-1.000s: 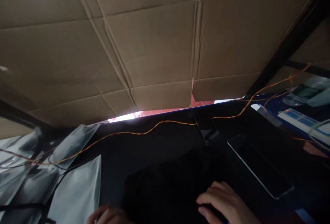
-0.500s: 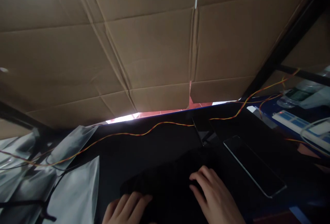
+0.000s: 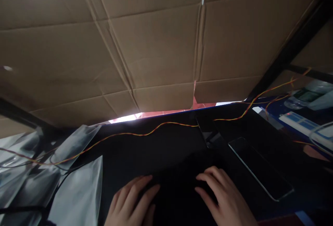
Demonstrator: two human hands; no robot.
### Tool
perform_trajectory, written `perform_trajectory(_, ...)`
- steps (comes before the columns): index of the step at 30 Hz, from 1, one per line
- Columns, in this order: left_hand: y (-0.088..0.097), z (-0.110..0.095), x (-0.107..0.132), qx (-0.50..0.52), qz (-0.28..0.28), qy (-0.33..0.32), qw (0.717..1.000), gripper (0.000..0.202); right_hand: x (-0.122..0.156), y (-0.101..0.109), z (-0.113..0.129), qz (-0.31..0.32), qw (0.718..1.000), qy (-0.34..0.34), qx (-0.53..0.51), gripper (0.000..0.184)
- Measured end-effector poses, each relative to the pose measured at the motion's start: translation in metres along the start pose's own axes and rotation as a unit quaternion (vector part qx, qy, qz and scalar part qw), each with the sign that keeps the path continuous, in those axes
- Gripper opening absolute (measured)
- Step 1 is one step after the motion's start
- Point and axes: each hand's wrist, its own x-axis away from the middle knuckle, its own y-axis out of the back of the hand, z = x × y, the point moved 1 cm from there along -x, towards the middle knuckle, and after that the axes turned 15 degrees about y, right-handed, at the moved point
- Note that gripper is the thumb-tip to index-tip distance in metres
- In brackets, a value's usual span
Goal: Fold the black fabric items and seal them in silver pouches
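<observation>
My left hand (image 3: pixel 131 200) rests low in the middle of the head view, its fingers slightly bent and apart. To its right, my right hand (image 3: pixel 223 193) curves with a gap between thumb and forefinger. I see nothing held in either hand. Under and between them lies a very dark patch (image 3: pixel 177 184) on the black tabletop (image 3: pixel 135 149); whether it is a shadow or a black thing is too dark to tell. A smartphone (image 3: pixel 260 168) with a dark screen lies right of my right hand. Beyond that hand is a flat, glossy black rectangle (image 3: pixel 208 132).
Clear plastic bags (image 3: pixel 78 191) lie at the left. A red-and-yellow twisted wire (image 3: pixel 125 134) crosses the table's far side. Cardboard (image 3: pixel 161 49) stands behind it, between dark frame bars. At the right are a white power strip (image 3: pixel 299 123) and a plastic bottle (image 3: pixel 304 95).
My left hand has moved forward and a little right, with its fingers spread more. The view has shifted slightly; my right hand keeps nearly the same pose.
</observation>
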Motion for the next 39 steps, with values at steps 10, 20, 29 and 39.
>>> perform_trajectory(10, -0.063, -0.035, 0.006, -0.091, -0.052, -0.052, 0.993, 0.074, 0.035, 0.018, -0.064, -0.041, 0.982, -0.153, 0.101, 0.054)
perform_trajectory(20, -0.063, -0.052, -0.01, -0.081, -0.036, -0.068, 0.994, 0.068, -0.033, 0.027, 0.02, -0.123, 0.991, 0.06, -0.006, 0.009)
perform_trajectory(29, -0.038, -0.009, 0.002, -0.081, -0.037, -0.071, 0.994, 0.065, -0.009, -0.004, 0.017, -0.093, 0.992, 0.083, -0.029, 0.031)
perform_trajectory(39, -0.051, -0.001, 0.014, -0.036, -0.001, -0.073, 0.997, 0.073, 0.001, -0.013, -0.014, -0.038, 0.996, -0.086, 0.009, 0.037)
